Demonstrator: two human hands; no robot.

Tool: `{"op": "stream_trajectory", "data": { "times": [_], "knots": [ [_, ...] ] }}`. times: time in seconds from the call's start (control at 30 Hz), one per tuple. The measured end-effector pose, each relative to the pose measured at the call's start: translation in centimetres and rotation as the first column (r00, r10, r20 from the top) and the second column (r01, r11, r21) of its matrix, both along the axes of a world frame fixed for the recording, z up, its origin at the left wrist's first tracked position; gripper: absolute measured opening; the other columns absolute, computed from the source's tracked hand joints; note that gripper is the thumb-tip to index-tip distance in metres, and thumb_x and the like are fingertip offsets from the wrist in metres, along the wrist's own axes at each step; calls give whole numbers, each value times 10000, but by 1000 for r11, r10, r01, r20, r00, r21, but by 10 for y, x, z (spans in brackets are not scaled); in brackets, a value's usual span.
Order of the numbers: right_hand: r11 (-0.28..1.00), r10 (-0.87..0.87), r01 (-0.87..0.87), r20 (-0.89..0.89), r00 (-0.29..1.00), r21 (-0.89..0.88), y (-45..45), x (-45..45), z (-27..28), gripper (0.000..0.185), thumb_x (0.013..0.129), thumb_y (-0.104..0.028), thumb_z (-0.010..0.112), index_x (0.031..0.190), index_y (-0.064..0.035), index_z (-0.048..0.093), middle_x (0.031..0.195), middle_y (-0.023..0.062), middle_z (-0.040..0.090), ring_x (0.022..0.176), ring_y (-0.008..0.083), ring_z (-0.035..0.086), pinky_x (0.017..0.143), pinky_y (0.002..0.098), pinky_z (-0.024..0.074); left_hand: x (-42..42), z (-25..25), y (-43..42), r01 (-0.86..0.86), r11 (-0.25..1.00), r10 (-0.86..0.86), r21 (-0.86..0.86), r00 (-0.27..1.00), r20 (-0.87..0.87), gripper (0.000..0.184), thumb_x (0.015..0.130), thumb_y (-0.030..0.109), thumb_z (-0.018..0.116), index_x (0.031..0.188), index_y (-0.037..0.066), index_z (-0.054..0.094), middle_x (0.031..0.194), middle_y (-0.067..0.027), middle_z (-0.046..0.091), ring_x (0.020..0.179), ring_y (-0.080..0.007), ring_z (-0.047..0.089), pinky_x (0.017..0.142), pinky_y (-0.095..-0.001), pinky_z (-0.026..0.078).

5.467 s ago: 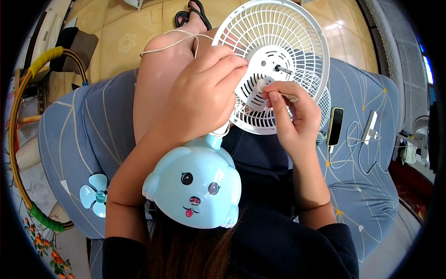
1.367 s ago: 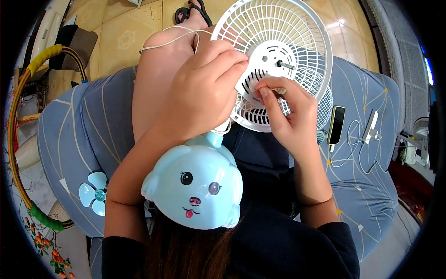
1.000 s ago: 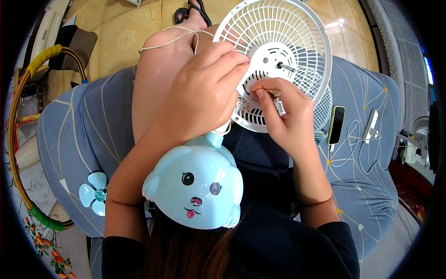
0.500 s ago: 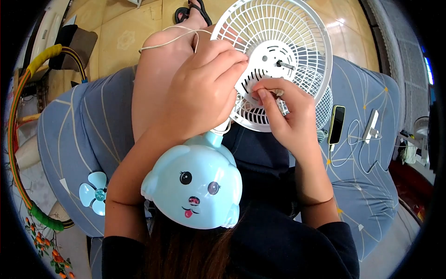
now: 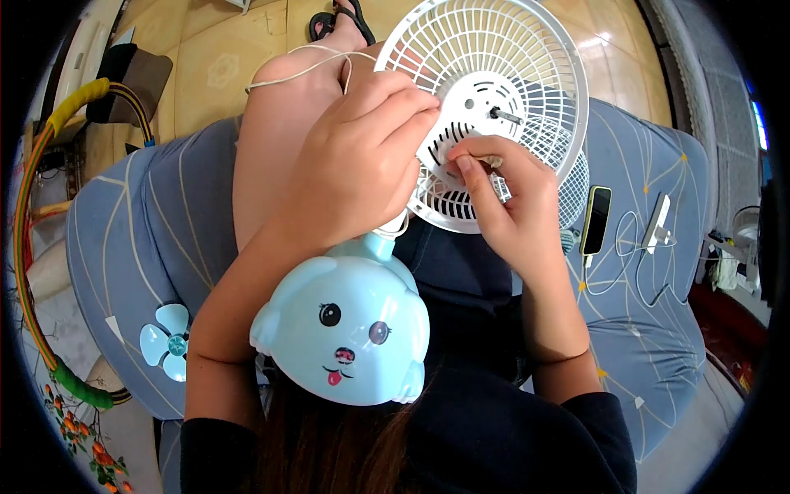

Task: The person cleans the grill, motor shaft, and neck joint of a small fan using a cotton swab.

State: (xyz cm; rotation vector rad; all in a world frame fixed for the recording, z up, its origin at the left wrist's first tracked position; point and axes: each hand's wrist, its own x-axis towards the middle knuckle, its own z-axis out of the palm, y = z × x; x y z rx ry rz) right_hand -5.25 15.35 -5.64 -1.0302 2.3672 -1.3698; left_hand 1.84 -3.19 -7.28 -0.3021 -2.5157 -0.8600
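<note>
A small fan lies in my lap, with its white rear grille (image 5: 469, 92) facing up and a bare metal shaft (image 5: 508, 117) standing out of the hub. Its light blue base (image 5: 350, 346), with a puppy face, points toward my body. My left hand (image 5: 362, 156) is closed round the fan at the grille's left edge and neck. Over the lower part of the hub, my right hand (image 5: 510, 185) is closed in a pinch. Whatever its thumb and forefinger hold is too small or hidden to make out.
Partly under the fan sits a second round mesh grille (image 5: 574, 185). A phone (image 5: 596, 221) and a white power strip (image 5: 657, 224) with cables lie on the sofa (image 5: 658, 346) at right. Blue fan blades (image 5: 167, 342) rest at left, near a wrapped hoop (image 5: 25, 239).
</note>
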Motion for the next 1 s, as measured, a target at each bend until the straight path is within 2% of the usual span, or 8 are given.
{"op": "stream_trajectory", "data": {
  "times": [0.17, 0.27, 0.37, 0.5, 0.9, 1.0],
  "knots": [
    [1000, 0, 0, -12, 1000, -5, 3, -2, 0, 89, 907, -1, 637, 981, 19, 682, 862, 140, 707, 723, 202, 697, 651, 280, 549, -2, 1, 3, 3, 1000, -3, 9, 1000, -2, 416, 691, -87, 571, 1093, -62, 673, 1160, -144, 651, 1135, -327, 571, 973, -411, 482],
    [966, -88, 164, 344, 935, -199, 3, 5, -1, 89, 923, -4, 628, 985, 30, 681, 879, 132, 715, 754, 176, 702, 692, 274, 557, -2, 0, 2, -7, 1000, 7, 13, 1000, -4, 418, 690, -86, 574, 1095, -59, 674, 1160, -143, 650, 1134, -328, 571, 972, -411, 482],
    [973, -55, 108, 248, 967, -206, 3, 3, -6, 91, 934, -7, 622, 989, 38, 678, 890, 127, 719, 781, 158, 703, 719, 274, 562, -1, 0, 2, -6, 1000, 6, 5, 1000, -3, 420, 688, -85, 578, 1097, -58, 672, 1160, -143, 648, 1137, -331, 570, 974, -413, 481],
    [984, -28, 64, 213, 977, -166, 2, 3, -9, 87, 927, -7, 630, 986, 34, 678, 885, 122, 720, 781, 166, 710, 702, 280, 562, -1, 2, 1, -2, 1000, 2, -3, 1000, -8, 422, 687, -88, 579, 1098, -60, 670, 1158, -148, 647, 1142, -335, 568, 979, -418, 478],
    [997, 16, -27, -150, 989, -67, -9, 5, -8, 98, 880, 11, 654, 976, 9, 677, 852, 158, 681, 693, 263, 677, 630, 321, 545, -1, 0, 1, -5, 1000, 5, -4, 1000, -11, 409, 696, -90, 570, 1092, -67, 670, 1162, -142, 650, 1144, -332, 568, 974, -418, 480],
    [999, 44, -44, -102, 994, 7, -5, 1, 0, 90, 878, 7, 657, 966, 10, 675, 841, 163, 672, 687, 271, 673, 629, 319, 546, -1, 1, 2, 12, 1000, -12, -8, 1000, -2, 407, 694, -86, 571, 1088, -67, 671, 1158, -142, 651, 1139, -330, 569, 972, -416, 482]
  ]
}}
